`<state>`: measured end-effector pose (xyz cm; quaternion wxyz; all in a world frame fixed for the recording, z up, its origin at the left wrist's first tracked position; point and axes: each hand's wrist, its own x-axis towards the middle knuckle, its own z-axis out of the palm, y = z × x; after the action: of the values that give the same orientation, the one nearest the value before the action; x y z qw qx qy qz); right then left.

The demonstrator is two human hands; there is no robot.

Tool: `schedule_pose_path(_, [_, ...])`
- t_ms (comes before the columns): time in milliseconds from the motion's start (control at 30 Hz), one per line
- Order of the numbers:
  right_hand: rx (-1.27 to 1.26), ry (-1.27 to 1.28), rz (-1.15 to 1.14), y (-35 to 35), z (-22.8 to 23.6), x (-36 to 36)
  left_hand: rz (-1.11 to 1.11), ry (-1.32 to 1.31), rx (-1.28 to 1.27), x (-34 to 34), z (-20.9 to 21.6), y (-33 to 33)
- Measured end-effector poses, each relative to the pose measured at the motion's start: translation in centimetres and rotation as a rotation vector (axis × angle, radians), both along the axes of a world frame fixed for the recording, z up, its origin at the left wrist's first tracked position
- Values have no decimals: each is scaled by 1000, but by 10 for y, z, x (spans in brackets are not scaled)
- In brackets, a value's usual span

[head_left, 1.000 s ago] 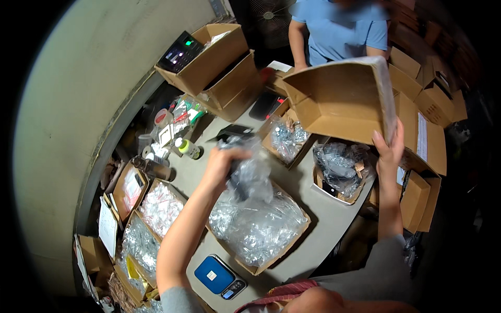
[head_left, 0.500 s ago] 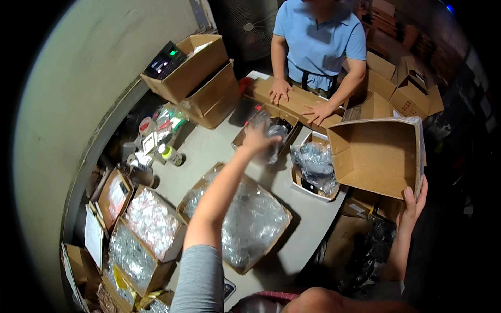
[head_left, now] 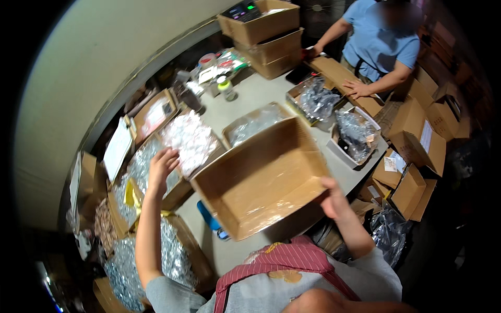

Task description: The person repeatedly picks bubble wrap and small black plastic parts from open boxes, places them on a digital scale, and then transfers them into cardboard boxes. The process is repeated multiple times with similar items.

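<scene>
No words or numbers can be read. The white paper [head_left: 427, 136] on a brown box [head_left: 408, 123] at the right is too blurry. So is the white sheet [head_left: 118, 148] at the left. The screen [head_left: 241, 11] at the top has green and purple bits, too small to make out.

Passage is left over the bench [head_left: 262, 92] between bottle [head_left: 227, 92] and plastic bags [head_left: 317, 99], but is blocked nearer by the held carton [head_left: 266, 177].
</scene>
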<state>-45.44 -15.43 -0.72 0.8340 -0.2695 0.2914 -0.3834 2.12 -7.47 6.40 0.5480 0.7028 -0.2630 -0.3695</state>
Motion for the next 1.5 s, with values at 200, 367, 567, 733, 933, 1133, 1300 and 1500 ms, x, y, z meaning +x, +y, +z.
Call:
schedule_pose_path(200, [143,195,430,64,-34,115,359,169,-148,66,-6,181])
schedule_pose_path(367, [-158,376,322,83,-42,180,508,166,-272,88,-5,289])
schedule_pose_path(567, [-8,466,322,67,-111,194,572,268,-267,142,-18,409])
schedule_pose_path(733, [-23,516,238,107,-96,195,702,184,-274,198,-32,517])
schedule_pose_path(933, [2,413,35,113,-151,163,980,-315,-116,331,-63,597])
schedule_pose_path(1133, [-236,552,-397,160,-245,134,722,-932,495,450,-128,586])
schedule_pose_path(1300, [-282,614,-474,183,-242,122,606,-868,709,458,-118,516])
schedule_pose_path(1500, [-307,586,-553,188,-244,136,776,-976,628,462,-112,514])
